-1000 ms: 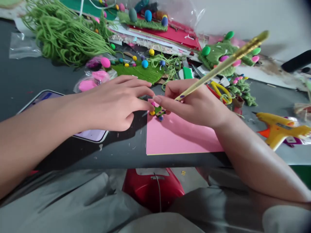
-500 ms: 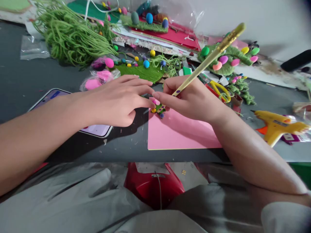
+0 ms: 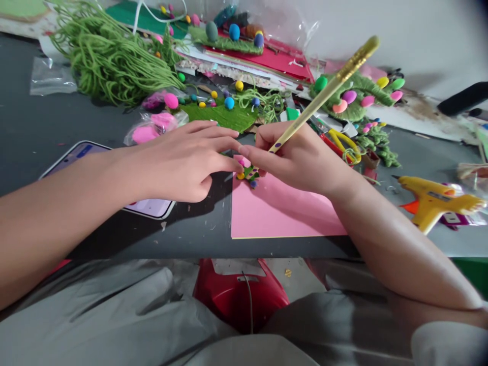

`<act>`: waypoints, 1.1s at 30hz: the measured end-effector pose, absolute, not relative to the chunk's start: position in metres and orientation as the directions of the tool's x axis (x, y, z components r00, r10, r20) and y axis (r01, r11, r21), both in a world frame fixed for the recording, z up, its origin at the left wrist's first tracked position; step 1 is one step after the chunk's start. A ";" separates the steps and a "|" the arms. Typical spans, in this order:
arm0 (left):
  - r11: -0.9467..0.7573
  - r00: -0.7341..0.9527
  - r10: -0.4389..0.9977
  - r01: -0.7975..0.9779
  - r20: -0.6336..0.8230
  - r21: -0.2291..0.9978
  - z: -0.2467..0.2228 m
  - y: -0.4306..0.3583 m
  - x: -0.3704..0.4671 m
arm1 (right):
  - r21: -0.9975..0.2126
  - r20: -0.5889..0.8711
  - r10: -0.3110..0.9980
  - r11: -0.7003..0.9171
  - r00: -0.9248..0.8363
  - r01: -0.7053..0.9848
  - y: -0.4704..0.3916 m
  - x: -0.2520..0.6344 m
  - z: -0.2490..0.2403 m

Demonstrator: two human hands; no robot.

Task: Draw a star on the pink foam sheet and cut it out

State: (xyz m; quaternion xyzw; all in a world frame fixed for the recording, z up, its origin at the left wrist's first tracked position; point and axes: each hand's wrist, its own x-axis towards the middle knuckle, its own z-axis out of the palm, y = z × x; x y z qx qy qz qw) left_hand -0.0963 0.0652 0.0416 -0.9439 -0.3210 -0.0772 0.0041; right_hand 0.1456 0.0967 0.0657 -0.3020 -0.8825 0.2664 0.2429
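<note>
My right hand (image 3: 295, 157) grips a yellow pencil (image 3: 318, 99) with dark spots, its eraser end pointing up and to the right. The pencil's lower end reaches a small green piece with coloured balls (image 3: 250, 175) at the upper left corner of a pink sheet of paper (image 3: 290, 208); the exact tip is hard to make out. My left hand (image 3: 186, 160) is stretched out flat from the left, fingers extended. One of its fingertips rests on the small green piece, and others come close to my right thumb.
Under my left forearm lies a phone (image 3: 152, 207). Green yarn (image 3: 110, 56) is heaped at the back left. A green sheet (image 3: 221, 116) with small balls lies behind my hands. To the right are yellow-handled scissors (image 3: 345, 147) and a yellow glue gun (image 3: 434, 198).
The hands, pencil and paper keep nearly the same places. The whole view has shifted very slightly.
</note>
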 end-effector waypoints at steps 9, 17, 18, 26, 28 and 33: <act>-0.791 0.780 0.610 0.611 0.142 0.038 0.040 0.066 -0.098 | -0.660 0.249 0.684 0.638 -0.686 0.397 0.095 0.144 0.066; -0.790 0.742 0.596 0.611 0.307 0.057 0.031 0.065 -0.079 | -0.758 0.443 0.820 0.558 -0.363 0.336 0.108 0.164 0.079; -0.783 0.738 0.603 0.620 0.303 0.050 0.032 0.067 -0.077 | -0.778 0.451 0.834 0.542 -0.318 0.317 0.111 0.167 0.081; -0.629 0.541 0.743 0.766 0.394 0.136 0.051 0.097 -0.066 | -0.835 0.467 0.869 0.494 -0.164 0.242 0.119 0.197 0.095; -0.594 0.511 0.768 0.794 0.386 0.131 0.052 0.107 -0.065 | -0.863 0.456 0.883 0.469 -0.109 0.190 0.120 0.202 0.090; -0.544 0.486 0.804 0.834 0.341 0.095 0.055 0.100 -0.069 | -0.939 0.272 0.936 0.309 -0.222 0.150 0.118 0.200 0.065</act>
